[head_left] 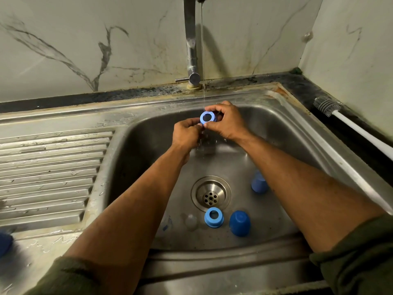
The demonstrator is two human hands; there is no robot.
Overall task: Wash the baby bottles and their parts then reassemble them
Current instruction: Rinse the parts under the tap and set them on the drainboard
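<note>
One head cam, wide-angle, looks fwd and down from above my forearms, close over the sink point(282, 133).

Near edge of sink point(265, 116) basin is crowded: blue ring point(214, 217), blue cap point(239, 223), clear teat point(191, 222); a second cap point(259, 184) at right wall. Left half of basin floor is left open. Brush point(348, 126) lies along right rim.

Dim warm light, sharp centre, edges bowed.
</note>
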